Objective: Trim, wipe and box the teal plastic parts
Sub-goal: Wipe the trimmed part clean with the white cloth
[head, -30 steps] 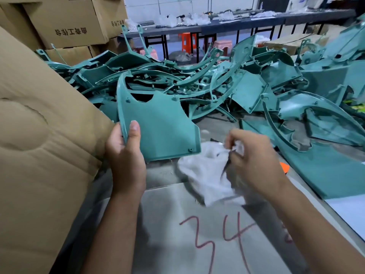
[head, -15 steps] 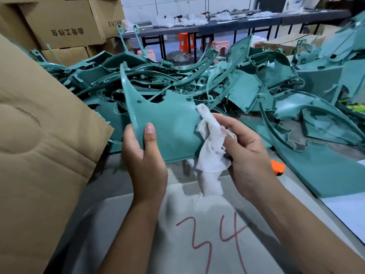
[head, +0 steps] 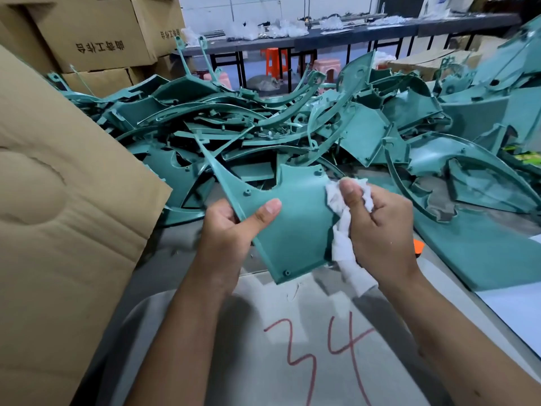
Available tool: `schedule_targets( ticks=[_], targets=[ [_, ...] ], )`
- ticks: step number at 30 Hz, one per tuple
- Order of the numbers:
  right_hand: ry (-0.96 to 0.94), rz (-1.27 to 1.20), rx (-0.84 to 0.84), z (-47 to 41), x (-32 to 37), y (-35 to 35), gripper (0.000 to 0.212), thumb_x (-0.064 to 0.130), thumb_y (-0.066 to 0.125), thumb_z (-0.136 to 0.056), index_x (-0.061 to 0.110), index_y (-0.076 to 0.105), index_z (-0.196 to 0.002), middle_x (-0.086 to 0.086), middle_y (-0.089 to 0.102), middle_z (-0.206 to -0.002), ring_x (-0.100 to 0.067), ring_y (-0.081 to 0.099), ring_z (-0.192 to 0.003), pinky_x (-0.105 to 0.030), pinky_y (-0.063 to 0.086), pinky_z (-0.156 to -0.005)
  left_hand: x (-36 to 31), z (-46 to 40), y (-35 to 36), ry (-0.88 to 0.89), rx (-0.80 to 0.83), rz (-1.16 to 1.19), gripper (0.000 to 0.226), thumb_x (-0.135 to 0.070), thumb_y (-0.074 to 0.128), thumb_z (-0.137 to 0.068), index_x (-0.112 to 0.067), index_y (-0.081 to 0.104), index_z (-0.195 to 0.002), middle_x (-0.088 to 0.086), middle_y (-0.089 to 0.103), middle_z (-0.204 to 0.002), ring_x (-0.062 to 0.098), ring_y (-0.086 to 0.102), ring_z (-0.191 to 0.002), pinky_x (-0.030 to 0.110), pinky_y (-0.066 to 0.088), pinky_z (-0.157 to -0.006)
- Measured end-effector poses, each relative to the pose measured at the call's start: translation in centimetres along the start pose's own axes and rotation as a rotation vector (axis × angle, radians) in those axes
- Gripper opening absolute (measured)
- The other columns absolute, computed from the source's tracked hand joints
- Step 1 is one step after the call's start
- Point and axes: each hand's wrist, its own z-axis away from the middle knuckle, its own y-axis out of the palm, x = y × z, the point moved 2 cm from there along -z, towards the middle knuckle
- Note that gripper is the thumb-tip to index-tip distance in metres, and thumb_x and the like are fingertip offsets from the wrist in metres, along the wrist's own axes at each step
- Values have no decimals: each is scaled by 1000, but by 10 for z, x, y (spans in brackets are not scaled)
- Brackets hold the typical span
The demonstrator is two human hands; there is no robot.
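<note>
A: What is at the far left?

B: A big cardboard sheet (head: pixel 58 200) leaning in, and behind it stacked cartons (head: pixel 96 33) with dark printed characters. They appear mirrored or upside down, so I cannot read them.

A: And the left hand?

B: The left hand (head: pixel 231 232) grips a flat teal part (head: pixel 289 227) by its left edge, thumb pressed on the face, the other fingers curled behind. The part is held tilted above the table, its long point reaching up and left toward the pile.

A: Any writing on the table?

B: Yes, "34" (head: pixel 319 353) in red marker on the grey table (head: pixel 205 347), just below the part.

A: The right hand?

B: The right hand (head: pixel 380 230) has its fingers curled round a white cloth (head: pixel 342 241), thumb on top, pressing it against the part's right edge.

A: Beyond them?

B: A pile (head: pixel 292 127) of teal parts fills the table's far side and runs off to the right. An orange thing (head: pixel 418 246) peeks out beside the right wrist; I cannot tell what it is.
</note>
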Motion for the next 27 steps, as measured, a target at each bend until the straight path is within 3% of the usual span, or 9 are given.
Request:
schedule_targets(
  ticks=[3, 7, 10, 12, 14, 18, 20, 23, 27],
  targets=[
    [141, -118, -150, 1, -2, 3, 60, 42, 50, -108, 13, 27, -61, 11, 27, -52, -11, 23, -52, -33, 21, -49, -8, -1, 3, 106, 130, -24, 16, -20, 79, -84, -17, 81, -100, 10, 79, -105, 29, 76, -97, 35, 61, -80],
    [460, -272, -384, -5, -17, -1, 58, 38, 49, -110, 16, 37, -58, 14, 42, -42, -4, 34, -40, -21, 30, -43, -6, 4, 12, 184, 170, -53, 15, -12, 76, -89, -8, 79, -103, 11, 78, -106, 31, 75, -99, 36, 60, -82],
    [683, -292, -469, -13, -31, -13, 54, 42, 48, -110, 16, 46, -62, 2, 51, -59, -7, 46, -49, -16, 33, -43, 0, 8, 19, 209, 145, -83, 15, -6, 75, -89, -2, 78, -103, 11, 79, -103, 28, 76, -98, 34, 59, -82],
    [789, -395, -513, -9, -39, -18, 49, 46, 47, -109, 17, 52, -69, -1, 56, -71, -16, 54, -62, -17, 44, -55, 3, 10, 24, 228, 127, -86, 14, -3, 74, -90, 0, 77, -103, 10, 79, -103, 25, 76, -98, 32, 59, -82],
    [841, -684, -528, -2, -41, -18, 38, 47, 46, -109, 22, 55, -82, 0, 61, -83, -19, 63, -71, -23, 50, -68, 4, 12, 28, 252, 117, -46, 14, -3, 72, -92, -4, 77, -105, 8, 79, -105, 24, 75, -100, 30, 59, -84],
    [805, -783, -553, -7, -32, -15, 37, 50, 45, -109, 18, 62, -102, -4, 73, -98, -22, 75, -84, -42, 64, -79, 4, 12, 32, 264, 77, 44, 19, -7, 70, -94, -12, 78, -111, 9, 78, -110, 28, 74, -105, 37, 59, -87],
    [707, -772, -536, -10, -23, -6, 35, 50, 48, -108, 18, 62, -102, 4, 72, -83, -13, 72, -70, -33, 63, -67, 6, 12, 37, 275, 25, 86, 17, -8, 70, -94, -12, 78, -109, 10, 78, -110, 29, 74, -105, 37, 59, -89],
    [570, -755, -398, 0, -15, 11, 30, 47, 48, -109, 25, 54, -89, 13, 61, -56, -2, 58, -50, -16, 48, -48, 6, 14, 46, 322, -35, 123, 18, -6, 69, -94, -9, 77, -110, 10, 77, -112, 27, 73, -107, 31, 56, -91],
    [375, -596, -141, 6, -10, 21, 15, 25, 57, -108, 11, 63, -109, -7, 77, -98, -17, 72, -91, -36, 60, -83, 9, 14, 45, 322, -59, 159, 19, -6, 68, -94, -12, 77, -110, 8, 76, -115, 25, 72, -111, 29, 56, -94]
  ],
)
